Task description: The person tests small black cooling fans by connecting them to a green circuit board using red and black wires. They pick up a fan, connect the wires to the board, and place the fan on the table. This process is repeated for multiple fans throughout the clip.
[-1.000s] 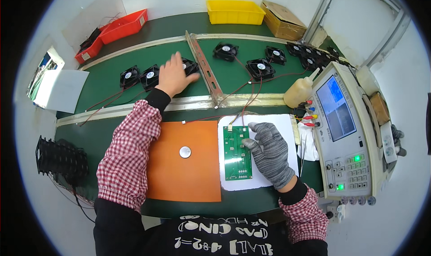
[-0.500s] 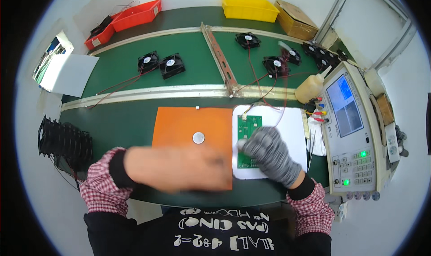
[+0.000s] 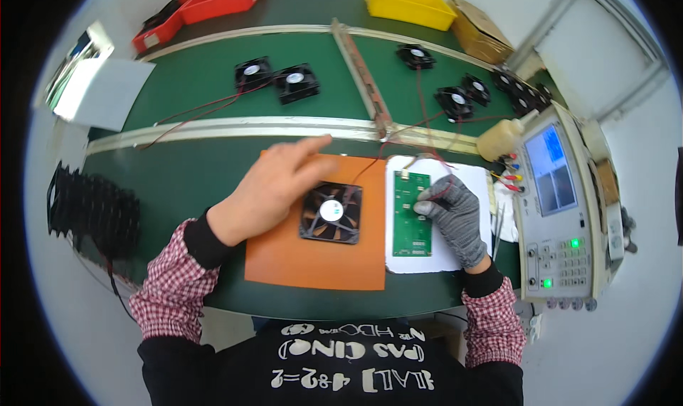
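Note:
A black square cooling fan (image 3: 331,212) with a pale round hub label lies on the orange mat (image 3: 313,269). My bare left hand (image 3: 267,189) is at its upper left corner, fingers apart and reaching past it. My right hand (image 3: 457,221), in a grey knitted glove, is closed in a pinch above the right side of a green circuit board (image 3: 407,235). A thin red wire (image 3: 442,192) loops into its fingertips; their exact grip on it is partly hidden. The board lies on a white pad (image 3: 441,264). Red wire runs from the fan toward the board's far end.
More fans (image 3: 297,83) lie on the green bench, with others (image 3: 455,103) at the right. A fan stack (image 3: 92,214) stands left. The test instrument (image 3: 558,214) and a cream bottle (image 3: 498,141) bound the right. Red (image 3: 224,0) and yellow bins (image 3: 409,6) stand behind.
The fan now lies on the mat where a small white disc lay; the disc is out of sight. My left hand has moved up to the fan. My right hand stays by the board.

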`<state>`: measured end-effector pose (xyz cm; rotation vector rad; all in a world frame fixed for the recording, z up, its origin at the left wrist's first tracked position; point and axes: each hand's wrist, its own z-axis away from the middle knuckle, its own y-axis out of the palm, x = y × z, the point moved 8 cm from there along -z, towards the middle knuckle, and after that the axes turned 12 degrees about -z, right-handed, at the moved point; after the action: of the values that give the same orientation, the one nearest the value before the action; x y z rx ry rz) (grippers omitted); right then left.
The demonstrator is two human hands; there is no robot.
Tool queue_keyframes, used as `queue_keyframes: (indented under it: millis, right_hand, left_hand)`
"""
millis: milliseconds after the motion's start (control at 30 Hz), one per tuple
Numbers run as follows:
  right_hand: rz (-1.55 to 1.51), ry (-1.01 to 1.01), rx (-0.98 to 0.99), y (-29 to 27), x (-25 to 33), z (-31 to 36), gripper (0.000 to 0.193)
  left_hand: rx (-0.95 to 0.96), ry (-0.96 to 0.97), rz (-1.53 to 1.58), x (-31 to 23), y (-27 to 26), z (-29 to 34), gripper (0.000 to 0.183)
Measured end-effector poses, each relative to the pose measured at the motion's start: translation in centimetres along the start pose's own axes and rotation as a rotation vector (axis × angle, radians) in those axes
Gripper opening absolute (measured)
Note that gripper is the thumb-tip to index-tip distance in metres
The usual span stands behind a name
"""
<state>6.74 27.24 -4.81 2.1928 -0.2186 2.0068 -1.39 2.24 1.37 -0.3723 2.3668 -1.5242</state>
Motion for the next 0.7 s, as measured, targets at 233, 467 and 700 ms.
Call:
queue_keyframes:
  millis: [233, 467, 700]
  right_hand:
    - [0.352, -0.123, 0.016, 0.1, -0.4, -0.4, 0.021]
    - [0.384, -0.156, 0.062, 0.4, -0.3, -0.8, 0.021]
    - [0.385, -0.131, 0.068, 0.0, -0.8, -0.7, 0.020]
  left_hand:
    - [0.078, -0.086, 0.259, -1.9, 2.0, 1.5, 0.095]
    - [-0.315, 0.163, -0.252, -6.8, -2.8, 1.5, 0.068]
    - [0.290, -0.300, 1.765, -6.6, -3.3, 3.3, 0.091]
